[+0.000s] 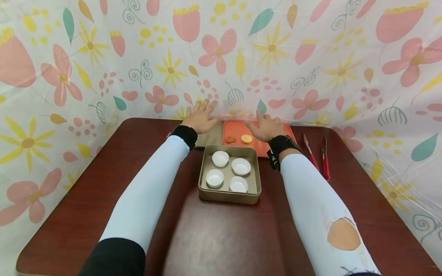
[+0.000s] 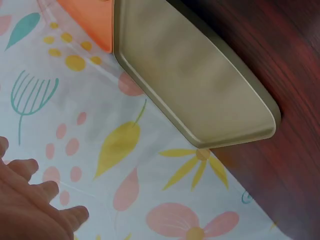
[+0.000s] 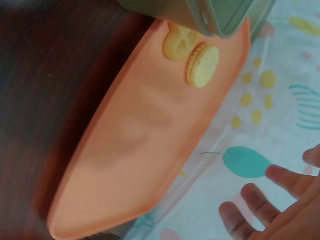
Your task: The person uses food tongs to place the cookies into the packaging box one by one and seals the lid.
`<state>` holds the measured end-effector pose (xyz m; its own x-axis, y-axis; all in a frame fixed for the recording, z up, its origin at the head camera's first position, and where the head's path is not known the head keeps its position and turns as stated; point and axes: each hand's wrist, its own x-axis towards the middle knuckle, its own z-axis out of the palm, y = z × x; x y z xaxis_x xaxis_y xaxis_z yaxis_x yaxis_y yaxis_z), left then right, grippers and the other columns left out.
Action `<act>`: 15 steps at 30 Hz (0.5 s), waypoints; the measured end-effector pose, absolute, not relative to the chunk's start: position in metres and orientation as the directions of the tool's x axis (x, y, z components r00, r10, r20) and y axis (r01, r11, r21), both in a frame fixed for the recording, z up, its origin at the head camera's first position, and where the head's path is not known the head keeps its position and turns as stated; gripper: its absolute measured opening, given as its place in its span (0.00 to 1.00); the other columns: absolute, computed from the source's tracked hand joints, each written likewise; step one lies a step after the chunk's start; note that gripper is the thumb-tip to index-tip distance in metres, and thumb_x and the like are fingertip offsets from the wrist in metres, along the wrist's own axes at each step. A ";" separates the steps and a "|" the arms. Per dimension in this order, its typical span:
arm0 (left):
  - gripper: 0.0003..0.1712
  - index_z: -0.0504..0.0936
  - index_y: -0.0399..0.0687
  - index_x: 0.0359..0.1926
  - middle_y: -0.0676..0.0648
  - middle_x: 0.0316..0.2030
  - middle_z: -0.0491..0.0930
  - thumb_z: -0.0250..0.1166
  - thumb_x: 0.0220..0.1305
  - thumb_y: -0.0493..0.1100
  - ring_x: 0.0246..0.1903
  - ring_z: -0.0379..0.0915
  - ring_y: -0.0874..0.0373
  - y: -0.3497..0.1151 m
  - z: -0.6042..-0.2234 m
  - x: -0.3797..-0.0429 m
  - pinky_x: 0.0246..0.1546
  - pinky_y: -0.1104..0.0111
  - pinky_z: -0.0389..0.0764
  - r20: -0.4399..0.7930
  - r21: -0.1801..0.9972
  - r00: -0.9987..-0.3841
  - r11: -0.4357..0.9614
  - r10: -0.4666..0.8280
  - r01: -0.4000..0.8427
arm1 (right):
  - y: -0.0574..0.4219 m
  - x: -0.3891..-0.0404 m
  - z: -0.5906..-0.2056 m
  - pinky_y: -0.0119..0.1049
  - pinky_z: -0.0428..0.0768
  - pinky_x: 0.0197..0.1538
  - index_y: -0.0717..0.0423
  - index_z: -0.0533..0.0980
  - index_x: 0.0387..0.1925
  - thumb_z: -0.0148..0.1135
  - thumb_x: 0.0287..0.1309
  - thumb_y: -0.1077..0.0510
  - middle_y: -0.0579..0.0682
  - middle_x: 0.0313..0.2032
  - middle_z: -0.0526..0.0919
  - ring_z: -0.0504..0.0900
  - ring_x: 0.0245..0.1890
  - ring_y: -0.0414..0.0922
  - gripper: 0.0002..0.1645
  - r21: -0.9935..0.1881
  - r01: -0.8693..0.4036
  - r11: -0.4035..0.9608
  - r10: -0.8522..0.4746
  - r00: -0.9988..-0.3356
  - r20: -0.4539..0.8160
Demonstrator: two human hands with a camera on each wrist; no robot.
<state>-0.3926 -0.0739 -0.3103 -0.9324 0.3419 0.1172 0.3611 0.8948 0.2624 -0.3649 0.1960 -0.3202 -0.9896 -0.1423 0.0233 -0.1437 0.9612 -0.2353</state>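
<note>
My left hand [image 1: 201, 117], fingers spread and nothing in it, hovers over the back of a gold-brown metal lid [image 2: 195, 75]. My right hand [image 1: 265, 128] is likewise empty with fingers apart, above the orange tray [image 3: 125, 150]. A brown pretzel-shaped cookie [image 1: 230, 139] and a pale yellow macaron [image 1: 246, 138] lie on that tray's left part. In front of both trays stands a gold-brown square tin [image 1: 229, 196]. Several white paper baking cups, such as the front-right one [image 1: 238, 184], sit inside it with nothing visible in them.
Two red-handled metal utensils, the nearer one [image 1: 325, 159] and its neighbour [image 1: 311, 155], lie at the table's right. The dark wooden table [image 1: 221, 237] ends at the back against a flower-printed cloth [image 1: 221, 57].
</note>
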 end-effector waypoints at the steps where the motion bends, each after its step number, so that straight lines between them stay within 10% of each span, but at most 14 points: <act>1: 0.46 0.36 0.71 0.74 0.50 0.74 0.36 0.32 0.60 0.80 0.72 0.27 0.45 -0.076 -0.310 -0.392 0.66 0.43 0.32 0.125 0.262 -0.931 0.893 0.344 0.365 | 0.197 -0.365 -0.320 0.70 0.51 0.59 0.46 0.37 0.75 0.24 0.57 0.19 0.64 0.70 0.49 0.48 0.63 0.75 0.55 -0.254 -0.141 0.957 -0.140 -0.990 0.020; 15: 0.43 0.38 0.74 0.73 0.45 0.74 0.44 0.35 0.61 0.78 0.71 0.38 0.44 -0.096 -0.322 -0.386 0.65 0.43 0.49 0.197 0.348 -0.896 0.825 0.399 0.444 | 0.214 -0.363 -0.338 0.57 0.53 0.67 0.50 0.42 0.74 0.29 0.66 0.28 0.61 0.70 0.54 0.52 0.70 0.59 0.47 -0.559 -0.235 0.795 -0.206 -0.972 0.116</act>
